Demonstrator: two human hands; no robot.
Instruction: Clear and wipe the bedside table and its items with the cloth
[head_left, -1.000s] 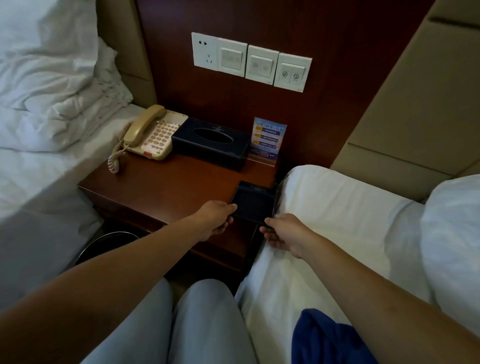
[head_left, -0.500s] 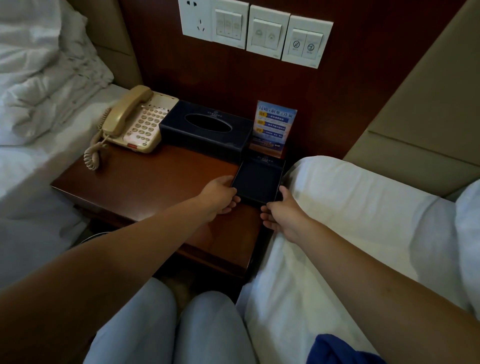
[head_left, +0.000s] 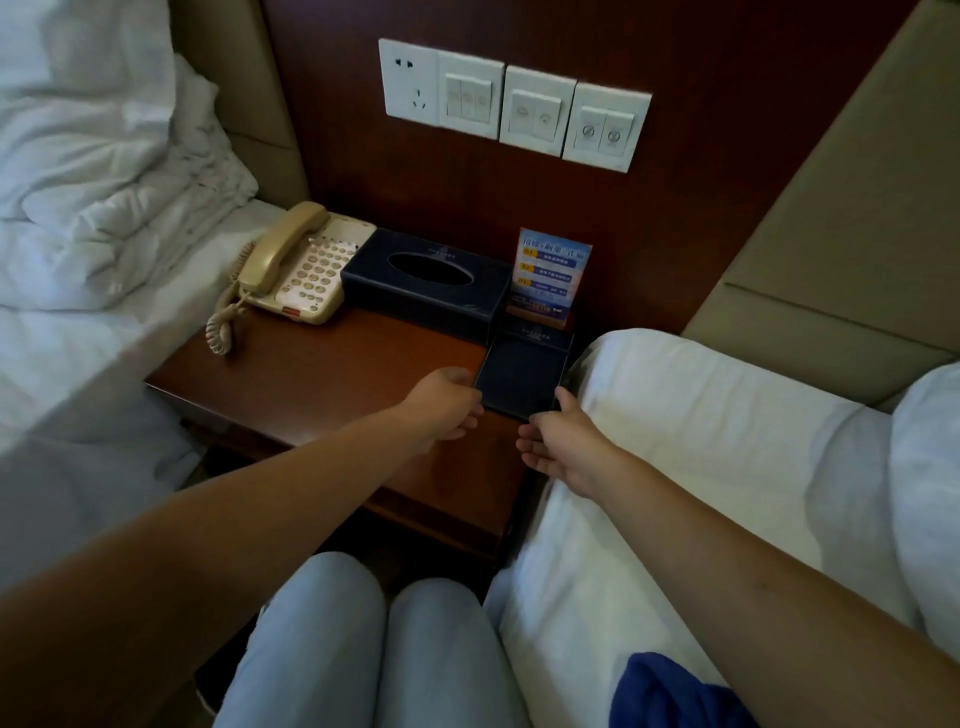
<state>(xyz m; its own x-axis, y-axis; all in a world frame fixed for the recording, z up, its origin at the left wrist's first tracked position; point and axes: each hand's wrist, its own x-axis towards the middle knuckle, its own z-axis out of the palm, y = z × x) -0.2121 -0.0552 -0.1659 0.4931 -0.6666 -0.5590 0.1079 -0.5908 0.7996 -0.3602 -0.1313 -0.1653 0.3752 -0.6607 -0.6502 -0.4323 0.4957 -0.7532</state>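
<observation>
Small dark tray (head_left: 522, 376) lies on the worktop (head_left: 322, 384) just ahead of both hands; left hand (head_left: 441, 410) loosely curled at its left edge, right hand (head_left: 561, 447) spread, gripping nothing; contact uncertain; tray judged light, rigid; take it by opposite rims; blue cloth (head_left: 670, 696) lies nearer the person, below the right forearm.

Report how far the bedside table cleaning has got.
Done: nothing visibly cleared; phone, tissue box and card stand on the bedside table. In hand: both hands flank the small dark tray, open. Left: wiping; the blue cloth lies unused.
</observation>
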